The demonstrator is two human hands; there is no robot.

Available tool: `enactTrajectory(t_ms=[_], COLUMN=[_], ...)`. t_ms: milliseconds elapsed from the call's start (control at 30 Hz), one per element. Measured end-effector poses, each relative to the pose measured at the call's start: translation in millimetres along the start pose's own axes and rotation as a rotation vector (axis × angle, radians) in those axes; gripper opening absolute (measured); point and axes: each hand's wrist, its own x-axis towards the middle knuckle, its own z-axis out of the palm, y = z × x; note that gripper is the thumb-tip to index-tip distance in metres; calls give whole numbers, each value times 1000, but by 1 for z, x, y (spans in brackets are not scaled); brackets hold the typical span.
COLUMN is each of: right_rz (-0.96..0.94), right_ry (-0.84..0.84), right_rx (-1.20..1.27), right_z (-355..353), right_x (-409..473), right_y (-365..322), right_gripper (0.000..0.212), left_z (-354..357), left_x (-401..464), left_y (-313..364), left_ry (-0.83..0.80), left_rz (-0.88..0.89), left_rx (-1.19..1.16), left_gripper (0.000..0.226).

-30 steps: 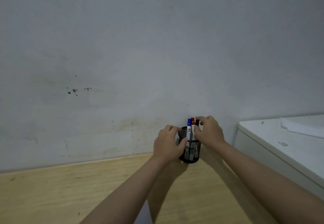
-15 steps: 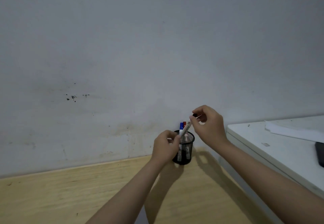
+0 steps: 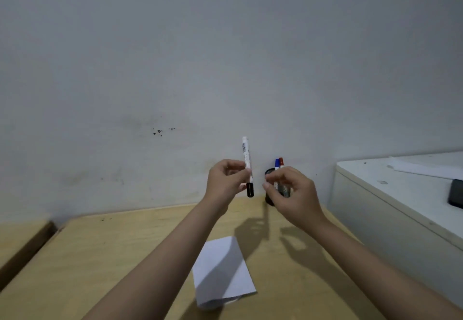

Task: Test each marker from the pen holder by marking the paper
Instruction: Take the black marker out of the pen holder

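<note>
Marker (image 3: 246,161) now out, in left hand (image 3: 225,182).

Grey scuffed wall (image 3: 225,56) filling the upper frame, wooden desk (image 3: 100,257) below, white cabinet (image 3: 388,207) at right

White marker (image 3: 246,159) with black cap (image 3: 250,190); blue-capped marker (image 3: 276,163) and red-capped marker (image 3: 281,161) in black mesh holder (image 3: 270,200); white paper (image 3: 223,273) on light wooden desk (image 3: 100,257).

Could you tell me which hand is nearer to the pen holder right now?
The right hand: it sits directly in front of the pen holder, overlapping it. The left hand holds the black marker off to the holder's left.
</note>
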Motion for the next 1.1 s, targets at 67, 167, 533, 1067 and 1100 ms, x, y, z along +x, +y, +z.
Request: enactTrajectory(t_ms=[67,167,533,1067,1100], right_rz=[213,484,679,745,747], right_ry=[104,94,180,-42,-34], right_rx=[51,203,381,482,486], right_z=[11,29,49,49,50], right_x=[3,12,11,4,4], right_y=[-12,-33,-63,-63,-63], right_gripper=[10,23,30,34,35], left_z=[-11,-23,-52,-54,-55], left_x=[-13,-31,-71,-80,-80], left_y=[5,9,5,-2,-3], left_ry=[-13,-39,26,92,95], left_rz=[40,115,144,384,393], left_rx=[63,182,399,561,568], left_gripper=[15,18,19,16,18])
